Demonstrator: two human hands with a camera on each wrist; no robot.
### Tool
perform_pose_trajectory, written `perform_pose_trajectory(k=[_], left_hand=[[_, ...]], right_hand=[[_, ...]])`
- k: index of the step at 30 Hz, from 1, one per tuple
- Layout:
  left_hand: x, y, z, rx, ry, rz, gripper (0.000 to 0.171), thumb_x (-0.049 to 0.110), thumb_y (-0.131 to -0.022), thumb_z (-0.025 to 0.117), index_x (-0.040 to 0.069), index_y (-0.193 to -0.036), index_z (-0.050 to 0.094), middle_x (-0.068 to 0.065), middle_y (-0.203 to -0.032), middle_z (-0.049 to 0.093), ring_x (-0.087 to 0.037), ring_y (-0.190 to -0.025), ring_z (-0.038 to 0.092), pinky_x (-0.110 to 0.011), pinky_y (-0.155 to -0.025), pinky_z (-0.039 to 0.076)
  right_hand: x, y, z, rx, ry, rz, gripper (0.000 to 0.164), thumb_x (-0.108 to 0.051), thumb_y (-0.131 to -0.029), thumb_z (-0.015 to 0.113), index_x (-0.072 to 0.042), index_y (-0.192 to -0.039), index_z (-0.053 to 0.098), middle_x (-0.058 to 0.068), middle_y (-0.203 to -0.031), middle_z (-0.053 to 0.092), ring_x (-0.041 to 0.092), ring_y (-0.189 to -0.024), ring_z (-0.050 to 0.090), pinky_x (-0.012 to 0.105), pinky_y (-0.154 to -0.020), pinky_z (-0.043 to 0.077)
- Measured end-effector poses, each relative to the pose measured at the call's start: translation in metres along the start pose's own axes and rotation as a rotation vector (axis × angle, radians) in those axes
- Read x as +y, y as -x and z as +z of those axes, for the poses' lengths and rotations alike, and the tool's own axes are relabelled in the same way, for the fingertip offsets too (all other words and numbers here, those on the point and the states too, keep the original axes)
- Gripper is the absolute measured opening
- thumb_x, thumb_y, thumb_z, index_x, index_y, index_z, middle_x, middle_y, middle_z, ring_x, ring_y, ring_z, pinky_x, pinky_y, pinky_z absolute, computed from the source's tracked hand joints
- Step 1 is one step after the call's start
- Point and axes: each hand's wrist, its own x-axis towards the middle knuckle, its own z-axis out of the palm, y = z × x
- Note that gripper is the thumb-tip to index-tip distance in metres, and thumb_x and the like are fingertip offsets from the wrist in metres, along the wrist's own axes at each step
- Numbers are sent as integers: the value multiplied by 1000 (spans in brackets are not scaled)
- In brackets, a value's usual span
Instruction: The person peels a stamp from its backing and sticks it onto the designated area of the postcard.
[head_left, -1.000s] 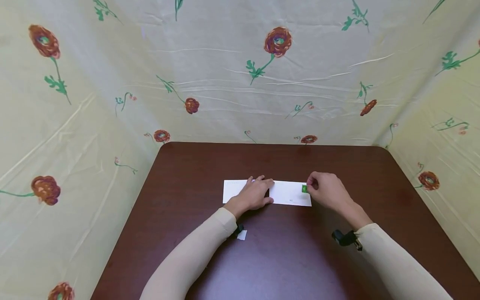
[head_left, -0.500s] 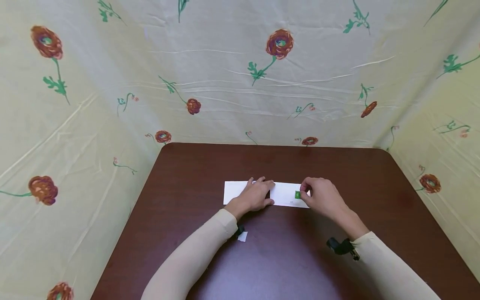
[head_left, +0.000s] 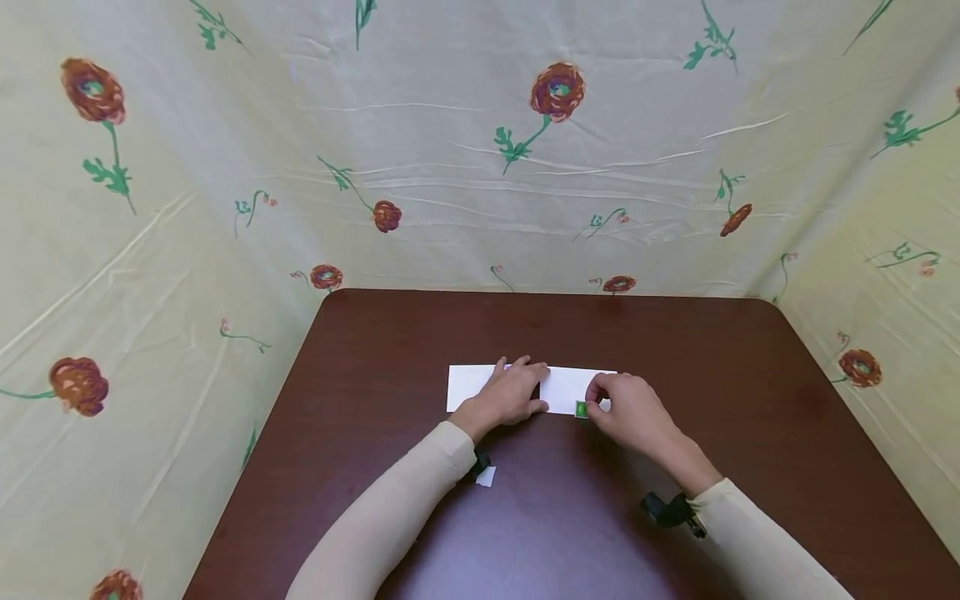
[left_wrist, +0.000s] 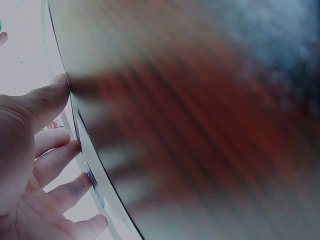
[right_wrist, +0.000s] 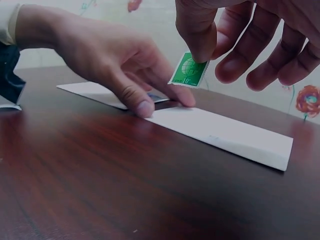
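Past the far, left and right edges of the dark brown worktop [head_left: 375,333] hangs a creased pale sheet [head_left: 427,137] printed with rust-red flowers [head_left: 557,92] and green leaves [head_left: 512,147]. A small white scrap [head_left: 486,477] lies well in from the side edges.

The stamp [right_wrist: 189,70] was made of thin printed paper, rough-toothed at its edges; smooth, matt paper was seen in the white strips [right_wrist: 227,132]. The surface [head_left: 405,329] was finished in glossy wood grain, hazily lit. Creased, faintly shiny sheeting was hung as the backdrop [head_left: 442,83]; the sleeves [head_left: 386,512] were made of matt cloth.
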Motion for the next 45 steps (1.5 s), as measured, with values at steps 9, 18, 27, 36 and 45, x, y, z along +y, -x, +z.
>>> perform_pose_trajectory(k=[9,18,27,36,45], left_hand=[[0,0,-1,1,23,-7,64,41,-93,70,15,-148,50,0,-154,48,-29,-148,36,-61,-117,25],[-1,0,0,8,10,1,65,40,-93,69,13,-149,48,-1,-154,47,-29,-148,36,-61,-117,26],[-2,1,0,32,30,-4,67,41,-94,69,13,-150,46,-1,-155,47,-29,-147,36,-59,-118,25],[-2,5,-2,64,25,21,66,41,-94,69,13,-149,48,-1,-154,48,-30,-148,35,-60,-118,24],[-2,7,-10,127,11,108,53,43,-96,64,13,-140,58,-1,-142,60,-28,-145,41,-58,-117,28]], right_hand=[[-4,4,10,-33,-21,-4,14,-17,-82,75,-21,-75,64,-10,-68,58,9,-65,49,28,-64,44],[-5,5,13,-29,-14,-1,14,-19,-83,75,-22,-74,64,-11,-67,57,9,-62,47,27,-60,42],[-6,5,10,-33,-8,-6,14,-17,-83,75,-21,-75,64,-10,-67,57,8,-63,48,27,-60,42],[-8,4,8,-31,-6,-8,14,-18,-83,75,-21,-74,64,-11,-67,57,9,-64,48,27,-61,42],[-8,-1,4,-4,3,-37,15,-17,-81,74,-21,-72,64,-12,-67,58,10,-66,51,29,-64,45]])
